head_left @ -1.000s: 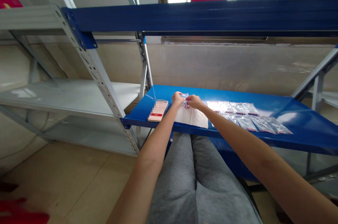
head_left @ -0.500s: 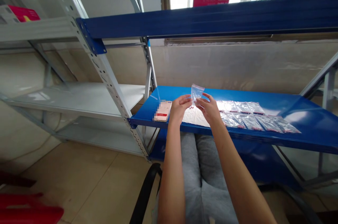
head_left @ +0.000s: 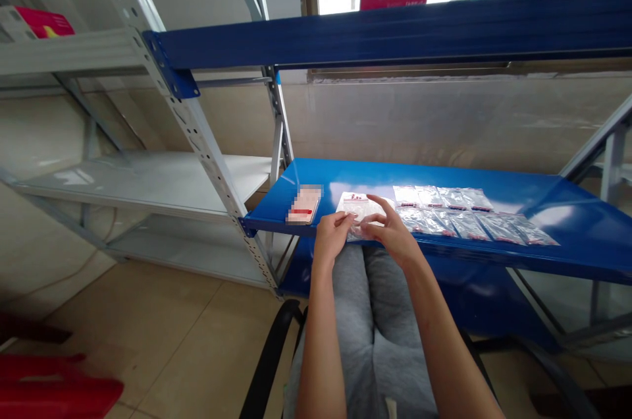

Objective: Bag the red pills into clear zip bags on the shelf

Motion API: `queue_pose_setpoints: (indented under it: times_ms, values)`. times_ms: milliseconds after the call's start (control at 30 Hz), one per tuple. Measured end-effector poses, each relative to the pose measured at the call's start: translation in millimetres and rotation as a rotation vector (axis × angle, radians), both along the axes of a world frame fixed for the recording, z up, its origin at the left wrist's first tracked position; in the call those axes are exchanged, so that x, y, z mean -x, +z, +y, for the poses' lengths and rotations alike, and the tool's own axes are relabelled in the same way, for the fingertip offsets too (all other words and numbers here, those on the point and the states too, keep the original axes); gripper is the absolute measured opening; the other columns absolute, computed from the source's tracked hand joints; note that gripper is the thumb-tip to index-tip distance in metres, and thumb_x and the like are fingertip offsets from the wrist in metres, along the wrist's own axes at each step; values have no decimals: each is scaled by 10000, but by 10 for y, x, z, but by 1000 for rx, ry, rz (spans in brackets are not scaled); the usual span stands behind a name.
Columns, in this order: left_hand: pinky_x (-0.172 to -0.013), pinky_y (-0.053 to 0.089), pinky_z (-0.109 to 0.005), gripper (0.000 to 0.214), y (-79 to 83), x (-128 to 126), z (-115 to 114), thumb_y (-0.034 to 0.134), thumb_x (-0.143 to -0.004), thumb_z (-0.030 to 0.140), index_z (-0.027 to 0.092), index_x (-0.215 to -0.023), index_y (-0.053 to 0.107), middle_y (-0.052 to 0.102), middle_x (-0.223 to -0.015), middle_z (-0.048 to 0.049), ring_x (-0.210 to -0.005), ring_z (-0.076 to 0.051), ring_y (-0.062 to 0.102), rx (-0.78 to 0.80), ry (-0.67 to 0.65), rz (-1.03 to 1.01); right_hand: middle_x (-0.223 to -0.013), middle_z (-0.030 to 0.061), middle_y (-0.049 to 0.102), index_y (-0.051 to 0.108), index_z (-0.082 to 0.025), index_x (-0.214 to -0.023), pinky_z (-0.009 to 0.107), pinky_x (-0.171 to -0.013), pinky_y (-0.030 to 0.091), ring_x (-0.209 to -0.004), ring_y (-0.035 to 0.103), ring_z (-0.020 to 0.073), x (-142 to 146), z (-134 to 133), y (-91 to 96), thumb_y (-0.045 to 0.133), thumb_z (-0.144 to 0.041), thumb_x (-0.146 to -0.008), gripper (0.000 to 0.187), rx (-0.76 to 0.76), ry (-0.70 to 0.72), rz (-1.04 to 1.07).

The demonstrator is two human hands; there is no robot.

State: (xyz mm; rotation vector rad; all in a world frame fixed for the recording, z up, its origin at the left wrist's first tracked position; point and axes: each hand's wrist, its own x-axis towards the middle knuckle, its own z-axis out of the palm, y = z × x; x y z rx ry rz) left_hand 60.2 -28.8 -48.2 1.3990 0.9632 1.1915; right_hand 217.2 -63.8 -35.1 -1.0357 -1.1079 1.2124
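Observation:
Both my hands are over the front edge of the blue shelf. My left hand (head_left: 333, 239) pinches a small clear plastic bag (head_left: 355, 233) by its edge. My right hand (head_left: 390, 234) sits just right of the bag, fingers spread, thumb near it. Behind them lies a white paper sheet (head_left: 358, 207) with small red bits on it. A phone (head_left: 305, 204) with a blurred screen lies left of my left hand. To the right, several clear bags of red items (head_left: 442, 213) lie in two rows.
The blue steel shelf (head_left: 316, 174) is held by grey slotted uprights (head_left: 217, 175), with white shelves to the left. Red boxes stand beyond the upper blue beam (head_left: 395, 33). My grey-clad legs lie under the shelf between black chair arms (head_left: 269, 360). Something red lies on the floor (head_left: 54, 392).
The clear bag has dropped from above my hands to shelf level. Both hands have moved down and closer together, and the view has barely shifted.

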Motion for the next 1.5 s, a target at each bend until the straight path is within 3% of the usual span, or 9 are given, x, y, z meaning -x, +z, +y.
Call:
queue_pose_setpoints:
  times_ms: [100, 300, 533, 667, 833, 1000, 1133, 1333, 1500]
  values:
    - [-791, 617, -356, 296, 5, 36, -34, 715, -857, 415, 140, -943, 778, 786, -910, -96, -887, -260, 747, 69, -87, 1, -891, 2, 689, 537, -307, -1430, 363, -800, 572, -866, 677, 207, -93, -9, -16, 798, -352, -713, 764, -39, -67, -103]
    - [-776, 628, -360, 345, -10, 74, -73, 749, -833, 437, 118, -962, 774, 773, -987, -98, -782, -226, 751, 108, -273, 16, -789, 34, 712, 719, -209, -1025, 334, -718, 549, -770, 664, 203, -234, 29, -62, 747, -428, -756, 347, -101, -60, -269]
    - [-791, 596, -333, 268, -52, 102, -50, 732, -821, 350, 131, -962, 793, 781, -970, -102, -935, -248, 731, 126, -280, 155, -746, 28, 709, 661, -205, -817, 278, -576, 520, -645, 695, 192, -312, 2, -49, 666, -374, -781, 173, -111, -33, -390]
    - [-854, 566, -340, 248, -83, 134, 0, 755, -782, 288, 122, -963, 789, 787, -883, -94, -868, -228, 734, 60, -286, 184, -734, 12, 732, 635, -203, -838, 241, -475, 438, -427, 631, 141, -380, -47, -29, 646, -386, -823, 184, -49, 41, -466]
    - [-787, 558, -329, 367, -31, 195, -12, 757, -797, 318, 123, -1108, 744, 777, -858, -93, -806, -221, 726, 26, -227, 291, -737, 31, 758, 608, -201, -815, 231, -404, 341, -354, 572, 120, -402, -62, -26, 640, -458, -858, 262, -41, 64, -503]
    - [-891, 539, -359, 583, 207, 128, -190, 798, -785, 433, 161, -1287, 679, 737, -1164, -135, -1006, -259, 700, -77, 5, 554, -704, 20, 740, 609, -207, -815, 259, -489, 440, -429, 643, 155, -347, -41, -22, 648, -469, -870, 271, -71, 70, -504]
    - [-919, 525, -361, 623, 372, -25, -343, 822, -768, 433, 157, -1302, 657, 721, -1193, -141, -1072, -281, 680, -173, 64, 718, -654, 11, 715, 607, -217, -807, 286, -566, 497, -535, 702, 197, -285, -16, -32, 669, -471, -859, 266, -101, 80, -506]
    - [-938, 521, -355, 529, 352, -129, -362, 799, -801, 362, 146, -1263, 659, 712, -1195, -143, -1134, -291, 655, -255, 113, 789, -744, 38, 728, 655, -209, -799, 336, -676, 584, -653, 701, 199, -234, -12, -16, 703, -619, -813, 413, -73, 89, -319]
    - [-1030, 491, -362, 488, 308, -146, -326, 741, -832, 265, 134, -1291, 639, 692, -1258, -150, -1201, -280, 630, -278, 102, 736, -794, 71, 733, 720, -191, -852, 342, -708, 592, -708, 707, 208, -200, -59, 40, 562, -810, -824, 640, 37, 54, -239]
